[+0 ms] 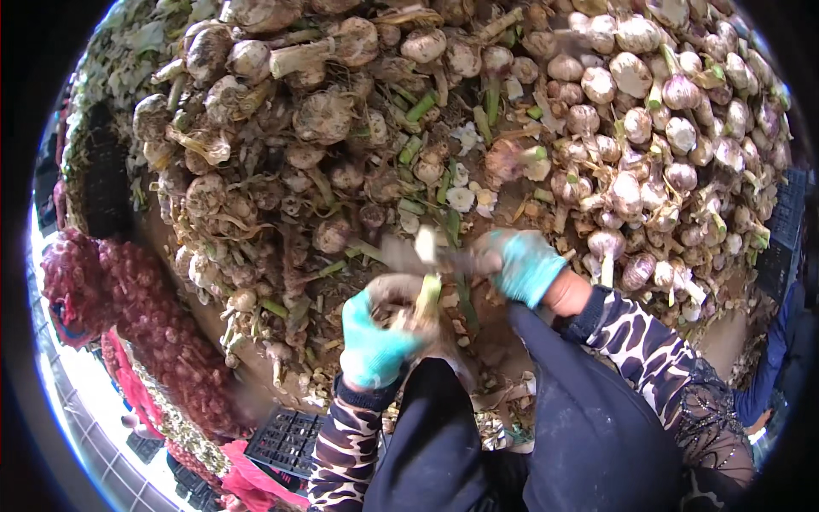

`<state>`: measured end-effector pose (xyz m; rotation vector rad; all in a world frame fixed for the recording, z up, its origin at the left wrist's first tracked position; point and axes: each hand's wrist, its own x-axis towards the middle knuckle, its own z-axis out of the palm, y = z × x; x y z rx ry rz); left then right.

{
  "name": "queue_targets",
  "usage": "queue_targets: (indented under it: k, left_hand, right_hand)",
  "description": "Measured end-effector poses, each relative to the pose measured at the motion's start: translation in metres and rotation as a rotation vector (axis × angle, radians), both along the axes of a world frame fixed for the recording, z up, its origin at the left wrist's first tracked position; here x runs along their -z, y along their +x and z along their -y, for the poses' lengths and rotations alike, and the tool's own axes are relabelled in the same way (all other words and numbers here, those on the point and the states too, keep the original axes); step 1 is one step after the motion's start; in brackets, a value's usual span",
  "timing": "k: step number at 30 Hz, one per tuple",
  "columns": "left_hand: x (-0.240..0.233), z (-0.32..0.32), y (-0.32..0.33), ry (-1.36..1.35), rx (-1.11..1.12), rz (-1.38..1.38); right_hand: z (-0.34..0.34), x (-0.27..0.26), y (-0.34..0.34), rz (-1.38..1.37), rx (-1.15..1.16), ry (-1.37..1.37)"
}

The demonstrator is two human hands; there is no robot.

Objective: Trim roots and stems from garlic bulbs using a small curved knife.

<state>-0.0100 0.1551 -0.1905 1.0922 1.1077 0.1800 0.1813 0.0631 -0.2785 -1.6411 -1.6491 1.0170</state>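
Note:
My left hand (382, 336), in a turquoise work glove with soiled fingers, is closed around a garlic bulb whose cut green-white stem (427, 297) points up and away from me. The bulb itself is mostly hidden by the fingers. My right hand (521, 264), gloved alike, grips a knife (454, 261) that is blurred by motion. Its blade reaches left, just above the stem's top. A pale stem piece (425, 244) shows at the blade; whether it is still attached cannot be seen.
Soil-covered garlic bulbs (323, 118) heap at left and ahead; trimmed bulbs (630, 73) heap at right. Stem scraps (422, 105) lie between them. Red mesh sacks of garlic (153, 320) and a black plastic crate (285, 438) stand at left. Another person's blue sleeve (771, 365) shows at right.

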Motion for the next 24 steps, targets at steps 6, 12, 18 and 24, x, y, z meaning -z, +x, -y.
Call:
queue_targets:
  k: [6,12,18,24]
  left_hand:
    - [0.014,-0.021,0.007,-0.23,-0.49,0.286]
    - [0.012,-0.044,0.025,0.157,-0.316,-0.016]
    - [0.102,-0.076,-0.038,0.338,-0.117,-0.849]
    - [0.094,-0.051,-0.017,0.508,-0.183,-0.358]
  right_hand:
    - [0.018,0.021,0.01,0.004,0.512,-0.342]
    - [0.016,-0.001,0.023,-0.171,0.554,-0.567]
    - [0.008,-0.014,0.011,-0.268,0.594,-0.561]
    - [0.007,-0.019,0.0,0.03,0.343,-0.016]
